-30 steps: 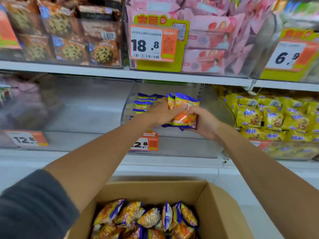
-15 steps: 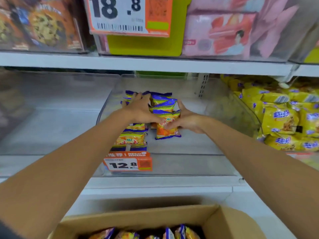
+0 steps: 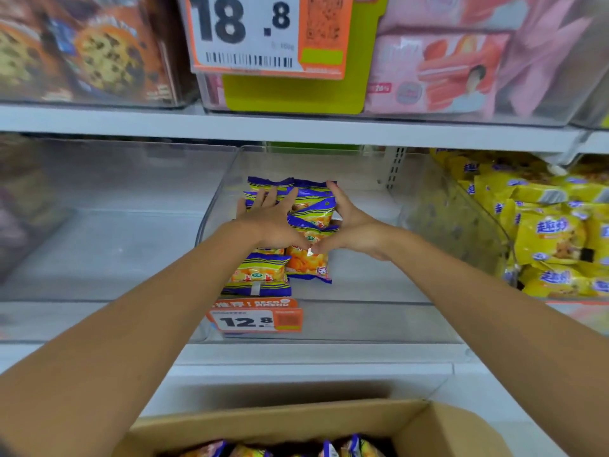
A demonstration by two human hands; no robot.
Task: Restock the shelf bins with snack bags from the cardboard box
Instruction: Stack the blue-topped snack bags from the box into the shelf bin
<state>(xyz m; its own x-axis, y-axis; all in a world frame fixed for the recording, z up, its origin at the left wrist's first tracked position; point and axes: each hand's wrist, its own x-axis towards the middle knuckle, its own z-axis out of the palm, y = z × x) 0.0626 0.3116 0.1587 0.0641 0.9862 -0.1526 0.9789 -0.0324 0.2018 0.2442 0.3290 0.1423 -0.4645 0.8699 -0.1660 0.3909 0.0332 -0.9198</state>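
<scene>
Shop: price tags (image 3: 268, 34) on shelf bins (image 3: 362, 321) w/ snacks.

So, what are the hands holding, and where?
Nothing gripped: the left hand lies flat on the snack bags, the right hand presses their right side.
</scene>
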